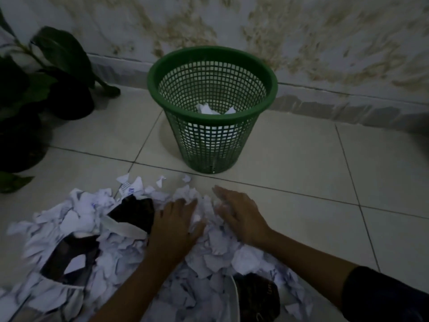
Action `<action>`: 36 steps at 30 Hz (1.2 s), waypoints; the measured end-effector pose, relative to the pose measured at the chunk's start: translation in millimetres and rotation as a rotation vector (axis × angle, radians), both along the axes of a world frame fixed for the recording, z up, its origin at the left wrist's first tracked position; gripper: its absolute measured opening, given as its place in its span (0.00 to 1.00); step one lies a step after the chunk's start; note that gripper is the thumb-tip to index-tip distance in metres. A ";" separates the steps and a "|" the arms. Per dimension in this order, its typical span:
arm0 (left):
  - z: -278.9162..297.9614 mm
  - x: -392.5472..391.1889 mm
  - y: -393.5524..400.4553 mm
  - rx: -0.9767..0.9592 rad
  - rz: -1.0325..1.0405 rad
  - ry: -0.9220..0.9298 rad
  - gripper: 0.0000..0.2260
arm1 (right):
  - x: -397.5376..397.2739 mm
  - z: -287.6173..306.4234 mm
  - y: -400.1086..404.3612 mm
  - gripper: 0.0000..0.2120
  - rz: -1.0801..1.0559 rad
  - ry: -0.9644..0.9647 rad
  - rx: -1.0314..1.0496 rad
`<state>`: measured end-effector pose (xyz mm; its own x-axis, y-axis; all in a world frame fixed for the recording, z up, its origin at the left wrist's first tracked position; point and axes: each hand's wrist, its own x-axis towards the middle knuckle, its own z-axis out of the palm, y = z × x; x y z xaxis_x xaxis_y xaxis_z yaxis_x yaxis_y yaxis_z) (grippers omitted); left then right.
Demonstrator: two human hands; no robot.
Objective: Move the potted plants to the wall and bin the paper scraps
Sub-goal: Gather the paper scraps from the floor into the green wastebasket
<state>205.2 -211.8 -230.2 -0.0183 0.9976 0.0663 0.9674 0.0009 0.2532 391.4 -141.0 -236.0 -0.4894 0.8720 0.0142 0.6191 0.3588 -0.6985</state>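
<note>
A loose scoop could be spilled on the way to the green bin, which stands well ahead of both hands, since the paper scraps are light, small and only heaped between the palms. Dark shoes lie half buried just left of the left hand, so one could be dragged along or scraps left trapped beneath it. The left hand is laid palm down on the pile with fingers spread; the right hand is set on edge just right of it, fingers straight and together, cupping the heap inward. Nothing is pinched yet. The potted plants stand far to the left, near the wall.
</note>
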 end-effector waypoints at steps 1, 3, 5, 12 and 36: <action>-4.2 2.0 -2.8 0.027 -0.036 0.032 0.23 | -6.0 -0.2 -7.5 0.39 0.026 -0.050 0.040; -9.7 5.4 -4.4 0.086 -0.077 0.011 0.18 | -16.8 -3.5 -21.2 0.37 0.043 -0.093 0.103; -11.7 10.1 -5.8 0.110 -0.098 -0.011 0.14 | -24.0 -6.8 -34.5 0.33 -0.009 -0.055 0.123; -0.9 9.8 5.0 0.050 -0.131 -0.302 0.18 | -25.4 9.9 -37.9 0.21 -0.108 0.053 -0.022; 200.5 -13.7 58.8 0.425 0.061 -0.909 0.16 | -17.2 199.2 18.4 0.17 -0.464 0.850 0.088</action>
<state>191.6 -153.0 -29.7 -0.2889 0.8903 0.3520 0.4080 -0.2182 0.8865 374.2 -122.7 -36.8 0.1064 0.9546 0.2783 0.0136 0.2785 -0.9603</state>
